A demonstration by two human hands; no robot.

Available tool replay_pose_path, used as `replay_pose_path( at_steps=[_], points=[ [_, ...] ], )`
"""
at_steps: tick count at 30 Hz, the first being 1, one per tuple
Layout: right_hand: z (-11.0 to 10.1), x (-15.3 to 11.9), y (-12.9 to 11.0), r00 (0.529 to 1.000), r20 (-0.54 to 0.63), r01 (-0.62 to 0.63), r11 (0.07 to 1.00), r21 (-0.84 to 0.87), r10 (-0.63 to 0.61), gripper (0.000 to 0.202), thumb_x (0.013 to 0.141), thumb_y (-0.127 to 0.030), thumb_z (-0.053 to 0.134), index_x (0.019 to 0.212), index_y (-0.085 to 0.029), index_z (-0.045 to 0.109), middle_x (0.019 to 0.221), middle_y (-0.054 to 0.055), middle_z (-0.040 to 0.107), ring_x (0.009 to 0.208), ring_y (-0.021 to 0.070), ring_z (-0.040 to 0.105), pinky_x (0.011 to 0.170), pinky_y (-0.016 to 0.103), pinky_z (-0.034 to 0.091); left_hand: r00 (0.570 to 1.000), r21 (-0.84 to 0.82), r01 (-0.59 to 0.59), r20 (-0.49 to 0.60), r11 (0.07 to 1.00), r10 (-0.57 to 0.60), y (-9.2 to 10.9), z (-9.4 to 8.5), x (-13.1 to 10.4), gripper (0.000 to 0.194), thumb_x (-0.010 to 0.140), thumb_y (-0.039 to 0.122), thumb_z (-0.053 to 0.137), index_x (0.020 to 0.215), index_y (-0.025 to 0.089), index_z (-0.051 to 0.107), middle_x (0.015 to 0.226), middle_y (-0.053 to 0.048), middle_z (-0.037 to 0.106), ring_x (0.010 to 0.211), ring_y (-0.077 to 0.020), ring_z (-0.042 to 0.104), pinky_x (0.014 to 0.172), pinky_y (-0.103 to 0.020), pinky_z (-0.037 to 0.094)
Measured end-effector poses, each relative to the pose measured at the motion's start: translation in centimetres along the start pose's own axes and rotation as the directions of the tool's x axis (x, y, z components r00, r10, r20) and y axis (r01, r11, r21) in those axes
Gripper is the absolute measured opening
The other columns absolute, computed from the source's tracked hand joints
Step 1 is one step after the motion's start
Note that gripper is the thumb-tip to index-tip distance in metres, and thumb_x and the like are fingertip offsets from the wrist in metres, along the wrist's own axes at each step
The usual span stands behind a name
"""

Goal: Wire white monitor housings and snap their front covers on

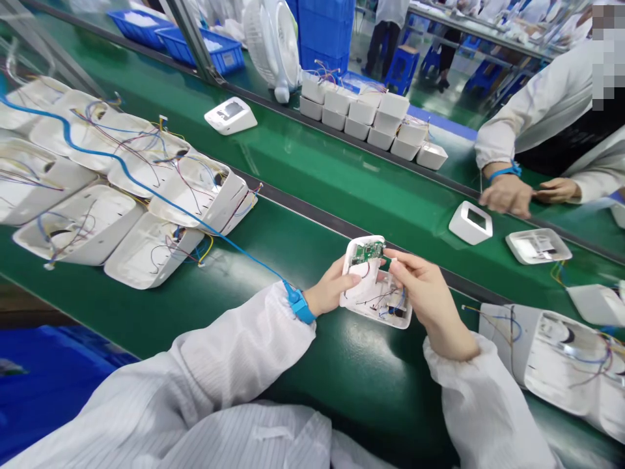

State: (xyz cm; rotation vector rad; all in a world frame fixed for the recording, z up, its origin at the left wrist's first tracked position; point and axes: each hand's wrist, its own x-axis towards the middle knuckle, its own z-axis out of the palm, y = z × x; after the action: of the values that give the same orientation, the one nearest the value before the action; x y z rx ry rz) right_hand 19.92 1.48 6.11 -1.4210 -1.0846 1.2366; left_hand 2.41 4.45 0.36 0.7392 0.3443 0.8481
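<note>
My left hand (333, 286) grips the left side of an opened white device housing (362, 301), thumb on its inner face. A green circuit board (367, 250) shows in the upper half of the housing, and thin wires run through the lower half. At the right side of the housing, my right hand (420, 281) is closed, thumb and fingers pinched together near the board's edge. What lies in that pinch is too small to make out; it may be a wire end. A blue wrist strap (299, 305) with a cord circles my left wrist.
Several open white housings (146, 251) with loose wires crowd the left bench, a blue cord (195, 220) crossing them. More housings (561, 365) lie at right. Across the green belt (312, 176), a co-worker's hands (510, 195) rest near a white device (471, 223). A fan (276, 45) stands behind.
</note>
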Motion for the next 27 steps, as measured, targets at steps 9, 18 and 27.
replay_pose_path(
  at_steps=[9,18,27],
  points=[
    [-1.5,0.6,1.4,0.945,-0.004,0.206,0.605,-0.769,-0.326,0.019,0.086,-0.039,0.064,0.084,-0.022,0.071,0.078,0.003,0.075,0.071,0.0202,0.070,0.068,0.031,0.049,0.998,-0.024,0.052,-0.021,0.998,-0.052,0.1,-0.1,0.0,0.057,0.066,0.029,0.075,0.119,0.011,0.065,0.105,-0.015,0.075,0.103,-0.0337,0.069,0.093,-0.046,0.052],
    [-2.0,0.7,0.6,0.959,0.059,0.213,0.571,-0.793,-0.277,0.018,0.087,-0.037,0.060,0.080,-0.021,0.066,0.072,0.003,0.071,0.063,0.0178,0.064,0.061,0.029,0.043,0.999,0.010,0.031,-0.010,0.999,-0.031,0.1,0.1,-0.1,0.059,0.067,0.030,0.075,0.122,0.012,0.063,0.113,-0.016,0.073,0.111,-0.0353,0.066,0.099,-0.049,0.049],
    [-2.0,0.8,1.0,0.937,0.170,0.272,0.336,-0.902,-0.305,0.016,0.088,-0.033,0.063,0.080,-0.021,0.071,0.079,0.004,0.073,0.072,0.0205,0.065,0.063,0.031,0.040,0.999,0.018,0.049,0.015,0.999,-0.049,0.3,0.1,0.0,0.054,0.069,0.030,0.075,0.118,0.011,0.066,0.109,-0.016,0.074,0.109,-0.0348,0.067,0.101,-0.050,0.048]
  ],
)
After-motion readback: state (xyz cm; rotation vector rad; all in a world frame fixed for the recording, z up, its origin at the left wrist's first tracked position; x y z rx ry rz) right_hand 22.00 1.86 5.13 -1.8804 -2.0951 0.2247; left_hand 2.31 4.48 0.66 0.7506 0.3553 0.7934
